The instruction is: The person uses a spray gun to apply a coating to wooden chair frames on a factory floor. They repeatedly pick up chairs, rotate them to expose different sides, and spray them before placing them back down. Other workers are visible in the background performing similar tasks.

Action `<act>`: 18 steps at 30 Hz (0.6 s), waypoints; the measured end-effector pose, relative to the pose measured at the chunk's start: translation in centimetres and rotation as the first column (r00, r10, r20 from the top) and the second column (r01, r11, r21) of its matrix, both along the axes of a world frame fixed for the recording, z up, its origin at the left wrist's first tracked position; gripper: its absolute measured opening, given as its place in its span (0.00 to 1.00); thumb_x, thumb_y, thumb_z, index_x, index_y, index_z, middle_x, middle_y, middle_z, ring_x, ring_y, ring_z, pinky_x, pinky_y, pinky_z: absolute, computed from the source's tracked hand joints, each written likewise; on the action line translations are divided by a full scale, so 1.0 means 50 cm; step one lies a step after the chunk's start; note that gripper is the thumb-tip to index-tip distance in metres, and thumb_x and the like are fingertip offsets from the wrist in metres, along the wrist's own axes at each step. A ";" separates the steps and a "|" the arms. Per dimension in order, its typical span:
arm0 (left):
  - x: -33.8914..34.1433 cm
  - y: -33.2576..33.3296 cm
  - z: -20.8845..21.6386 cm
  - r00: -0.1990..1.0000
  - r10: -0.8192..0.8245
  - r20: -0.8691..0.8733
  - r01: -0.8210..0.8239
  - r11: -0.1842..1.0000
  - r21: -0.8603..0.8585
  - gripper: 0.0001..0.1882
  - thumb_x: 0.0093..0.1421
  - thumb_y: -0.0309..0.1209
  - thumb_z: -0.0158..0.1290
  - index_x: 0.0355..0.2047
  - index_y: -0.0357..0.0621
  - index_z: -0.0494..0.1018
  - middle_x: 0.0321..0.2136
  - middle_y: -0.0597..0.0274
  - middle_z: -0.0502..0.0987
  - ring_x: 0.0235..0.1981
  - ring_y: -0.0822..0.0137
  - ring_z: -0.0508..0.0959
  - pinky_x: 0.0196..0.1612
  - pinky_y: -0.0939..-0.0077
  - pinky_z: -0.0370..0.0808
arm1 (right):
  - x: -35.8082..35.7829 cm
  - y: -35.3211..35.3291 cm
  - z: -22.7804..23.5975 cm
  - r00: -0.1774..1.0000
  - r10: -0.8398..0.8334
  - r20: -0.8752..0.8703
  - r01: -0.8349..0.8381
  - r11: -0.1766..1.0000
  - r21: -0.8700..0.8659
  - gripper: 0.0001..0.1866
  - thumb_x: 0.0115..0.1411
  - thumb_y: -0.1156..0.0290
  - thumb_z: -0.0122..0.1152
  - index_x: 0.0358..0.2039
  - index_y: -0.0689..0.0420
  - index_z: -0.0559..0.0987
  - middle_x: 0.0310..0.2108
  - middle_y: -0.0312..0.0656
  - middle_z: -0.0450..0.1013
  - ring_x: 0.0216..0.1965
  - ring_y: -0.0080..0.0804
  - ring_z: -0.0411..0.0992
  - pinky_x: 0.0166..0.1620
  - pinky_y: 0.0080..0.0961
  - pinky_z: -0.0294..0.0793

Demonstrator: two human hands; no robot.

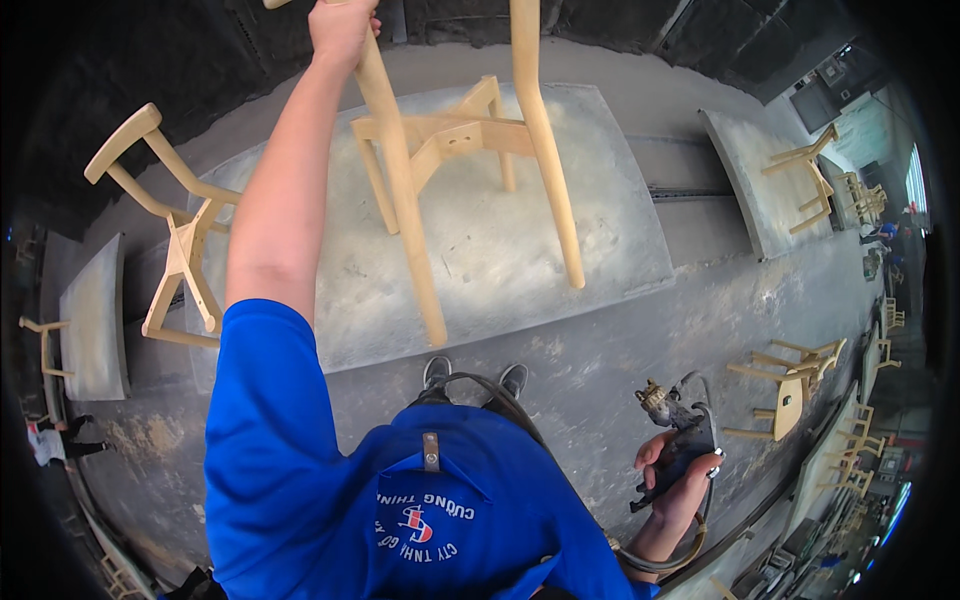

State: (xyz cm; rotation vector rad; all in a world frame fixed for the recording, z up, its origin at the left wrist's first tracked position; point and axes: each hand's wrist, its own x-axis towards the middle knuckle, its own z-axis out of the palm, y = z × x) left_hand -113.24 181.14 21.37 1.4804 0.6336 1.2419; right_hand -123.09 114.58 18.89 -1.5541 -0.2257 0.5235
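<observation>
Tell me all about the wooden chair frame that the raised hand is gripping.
The chair frame is pale, unfinished-looking wood with no seat panel: four slim, slightly curved legs joined by rails and cross braces. It is tipped over a dusty grey platform. The left hand has its grip on one long leg near the top; whether any leg rests on the platform cannot be told.

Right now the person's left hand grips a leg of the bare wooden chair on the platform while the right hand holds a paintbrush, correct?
Not quite. The head view shows the right hand holding a spray gun with a hose, not a paintbrush. The rest stands: the left hand grips a leg of the bare wooden chair on the platform.
</observation>
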 end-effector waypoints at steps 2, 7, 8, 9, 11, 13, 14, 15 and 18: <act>-0.016 -0.001 0.007 0.997 0.069 0.017 -0.069 0.998 0.004 0.10 0.52 0.28 0.59 0.31 0.36 0.70 0.22 0.61 0.76 0.20 0.70 0.78 0.26 0.72 0.78 | -0.007 0.000 0.005 1.000 -0.009 0.030 0.010 1.000 -0.023 0.45 0.62 0.25 0.38 0.35 0.65 0.72 0.25 0.43 0.73 0.25 0.30 0.74 0.18 0.17 0.62; -0.060 -0.062 0.009 0.965 0.264 -0.013 -0.263 0.964 0.050 0.14 0.49 0.30 0.59 0.31 0.33 0.70 0.23 0.53 0.78 0.22 0.65 0.80 0.29 0.67 0.78 | -0.038 0.008 0.005 0.976 -0.156 0.152 0.165 0.985 -0.048 0.41 0.64 0.28 0.38 0.40 0.61 0.72 0.26 0.42 0.72 0.26 0.30 0.75 0.18 0.16 0.61; -0.055 -0.088 0.002 0.953 0.303 -0.004 -0.302 0.952 0.060 0.16 0.48 0.30 0.59 0.33 0.32 0.70 0.24 0.50 0.80 0.23 0.63 0.81 0.30 0.66 0.79 | -0.042 0.008 0.004 0.971 -0.186 0.153 0.191 0.981 -0.025 0.40 0.65 0.28 0.38 0.40 0.60 0.71 0.26 0.42 0.72 0.26 0.30 0.75 0.18 0.16 0.61; -0.044 -0.120 -0.009 0.936 0.347 0.051 -0.351 0.928 0.125 0.15 0.48 0.31 0.59 0.32 0.33 0.70 0.23 0.53 0.78 0.23 0.63 0.80 0.31 0.66 0.78 | -0.046 0.007 0.003 0.965 -0.217 0.150 0.220 0.976 -0.004 0.40 0.65 0.28 0.38 0.41 0.60 0.71 0.26 0.42 0.72 0.26 0.30 0.75 0.18 0.16 0.61; -0.008 -0.190 -0.035 0.944 0.308 0.123 -0.326 0.926 0.187 0.15 0.48 0.31 0.58 0.33 0.35 0.70 0.25 0.56 0.77 0.26 0.62 0.79 0.34 0.65 0.77 | -0.053 0.004 0.002 0.955 -0.267 0.129 0.264 0.964 0.035 0.39 0.65 0.29 0.38 0.41 0.59 0.70 0.27 0.41 0.72 0.27 0.30 0.74 0.18 0.16 0.60; 0.038 -0.264 -0.069 0.989 0.126 0.074 -0.137 0.975 0.174 0.16 0.49 0.32 0.59 0.35 0.36 0.70 0.29 0.55 0.77 0.30 0.62 0.78 0.39 0.65 0.76 | -0.057 -0.003 0.000 0.944 -0.304 0.128 0.300 0.953 0.052 0.38 0.66 0.30 0.38 0.42 0.58 0.70 0.27 0.41 0.72 0.27 0.30 0.74 0.19 0.16 0.60; 0.067 -0.300 -0.087 0.997 0.021 0.076 -0.036 0.978 0.203 0.16 0.49 0.33 0.59 0.35 0.36 0.70 0.31 0.55 0.77 0.31 0.62 0.78 0.41 0.66 0.76 | -0.059 -0.006 -0.003 0.939 -0.317 0.137 0.313 0.949 0.047 0.37 0.66 0.30 0.38 0.41 0.58 0.70 0.27 0.41 0.72 0.27 0.30 0.74 0.19 0.16 0.60; 0.100 -0.330 -0.101 0.994 -0.111 -0.005 0.110 0.978 0.176 0.18 0.50 0.34 0.59 0.37 0.36 0.72 0.32 0.54 0.78 0.33 0.61 0.79 0.42 0.65 0.76 | -0.064 -0.011 -0.004 0.934 -0.331 0.133 0.325 0.944 0.060 0.37 0.67 0.31 0.38 0.41 0.58 0.70 0.27 0.42 0.72 0.27 0.30 0.74 0.19 0.16 0.60; 0.193 -0.441 -0.150 0.859 -0.378 -0.344 0.419 0.907 0.050 0.21 0.53 0.36 0.57 0.45 0.37 0.75 0.39 0.48 0.81 0.42 0.56 0.82 0.45 0.63 0.77 | -0.080 -0.031 -0.007 0.928 -0.335 0.166 0.337 0.941 0.019 0.36 0.67 0.32 0.39 0.41 0.58 0.70 0.28 0.42 0.73 0.28 0.30 0.74 0.19 0.16 0.60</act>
